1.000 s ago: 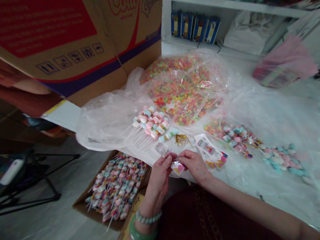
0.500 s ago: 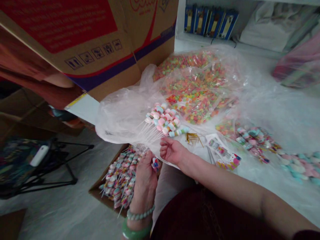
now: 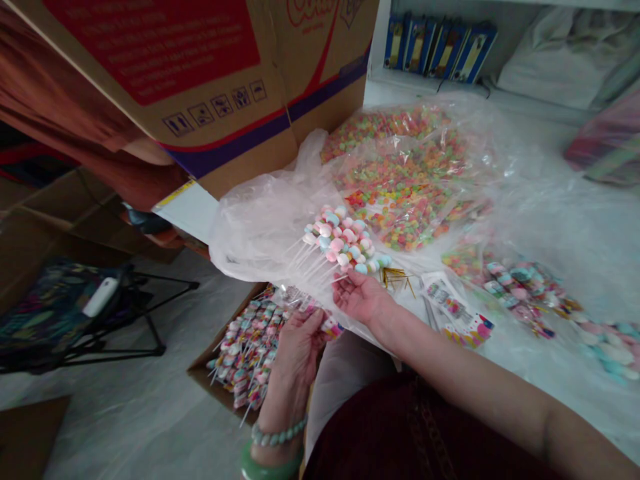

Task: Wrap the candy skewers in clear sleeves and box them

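My left hand (image 3: pixel 299 340) pinches a clear plastic wrapper with a colourful printed end (image 3: pixel 331 325), held low at the table's edge. Palm up, my right hand (image 3: pixel 365 300) has its fingers loosely spread, and its fingertips are at the stick of the nearest marshmallow skewer; I see no firm grip. The pile of marshmallow skewers (image 3: pixel 343 237), pink, white and blue, lies on plastic sheeting with its white sticks towards me. Beside the right wrist are gold twist ties (image 3: pixel 397 279) and a stack of printed wrappers (image 3: pixel 453 307).
Below the table stands an open carton of wrapped skewers (image 3: pixel 245 353). Large clear bags of colourful candy (image 3: pixel 400 167) lie behind the pile, with a big cardboard box (image 3: pixel 215 100) at left. Wrapped skewers (image 3: pixel 525 287) and loose marshmallows (image 3: pixel 610 347) are at right. A folding stool (image 3: pixel 65 313) stands on the floor.
My right hand's fingers have uncurled and now reach the skewer stick. The wrapper in my left hand shows more of its printed end. The view has shifted slightly left.
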Demonstrator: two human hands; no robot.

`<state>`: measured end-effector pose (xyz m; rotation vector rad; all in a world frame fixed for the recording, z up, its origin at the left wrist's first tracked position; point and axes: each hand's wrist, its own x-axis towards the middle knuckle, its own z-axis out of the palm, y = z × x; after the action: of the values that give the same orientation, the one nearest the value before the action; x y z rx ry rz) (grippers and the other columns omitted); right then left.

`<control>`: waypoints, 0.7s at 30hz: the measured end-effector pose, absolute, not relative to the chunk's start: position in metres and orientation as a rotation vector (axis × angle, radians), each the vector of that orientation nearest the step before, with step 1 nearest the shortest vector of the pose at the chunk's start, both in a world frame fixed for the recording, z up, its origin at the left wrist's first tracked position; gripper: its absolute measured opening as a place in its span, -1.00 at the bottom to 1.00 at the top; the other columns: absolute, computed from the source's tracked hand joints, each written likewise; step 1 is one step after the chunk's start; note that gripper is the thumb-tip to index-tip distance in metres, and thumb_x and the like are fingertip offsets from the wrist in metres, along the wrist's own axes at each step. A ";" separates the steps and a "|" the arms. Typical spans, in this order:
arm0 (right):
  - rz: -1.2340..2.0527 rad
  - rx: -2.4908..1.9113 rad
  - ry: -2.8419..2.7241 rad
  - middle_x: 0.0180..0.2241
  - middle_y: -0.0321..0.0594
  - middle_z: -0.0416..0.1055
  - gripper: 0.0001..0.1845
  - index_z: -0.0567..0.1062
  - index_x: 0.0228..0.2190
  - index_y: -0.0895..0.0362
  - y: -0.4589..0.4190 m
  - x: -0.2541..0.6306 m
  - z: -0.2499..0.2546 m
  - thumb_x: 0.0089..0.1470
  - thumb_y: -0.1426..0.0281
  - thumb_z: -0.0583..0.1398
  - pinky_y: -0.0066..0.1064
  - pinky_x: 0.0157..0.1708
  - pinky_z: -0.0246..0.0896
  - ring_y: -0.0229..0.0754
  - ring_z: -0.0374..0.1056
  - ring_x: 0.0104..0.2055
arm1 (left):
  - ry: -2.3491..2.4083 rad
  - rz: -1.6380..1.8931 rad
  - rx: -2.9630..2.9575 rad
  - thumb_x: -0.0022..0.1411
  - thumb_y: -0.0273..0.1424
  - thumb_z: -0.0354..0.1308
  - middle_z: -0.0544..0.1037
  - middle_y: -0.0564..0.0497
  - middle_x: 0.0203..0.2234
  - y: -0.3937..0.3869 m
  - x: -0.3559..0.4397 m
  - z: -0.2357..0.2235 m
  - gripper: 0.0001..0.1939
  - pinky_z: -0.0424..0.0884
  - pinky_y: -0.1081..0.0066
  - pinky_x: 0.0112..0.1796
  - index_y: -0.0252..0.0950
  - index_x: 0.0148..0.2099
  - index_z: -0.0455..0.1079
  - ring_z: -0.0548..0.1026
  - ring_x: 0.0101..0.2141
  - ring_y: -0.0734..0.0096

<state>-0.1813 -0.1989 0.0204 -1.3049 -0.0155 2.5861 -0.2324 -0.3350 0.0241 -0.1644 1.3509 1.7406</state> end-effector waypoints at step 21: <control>1.348 -1.021 -2.194 -0.52 -0.29 0.36 -0.79 0.51 -0.51 0.12 -0.221 0.006 0.061 0.08 0.32 0.16 -0.44 -0.41 0.07 -0.25 0.27 -0.43 | 1.078 1.825 -0.620 0.23 -0.52 0.09 0.51 0.03 -0.57 -0.293 -0.216 0.066 -0.90 0.52 0.35 -0.45 -0.34 -0.37 0.35 0.52 -0.55 0.41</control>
<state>0.0060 -0.2214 0.0608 -1.0210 -2.1944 1.3476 -0.2157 -0.2926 0.0665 -0.6195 1.0785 1.8250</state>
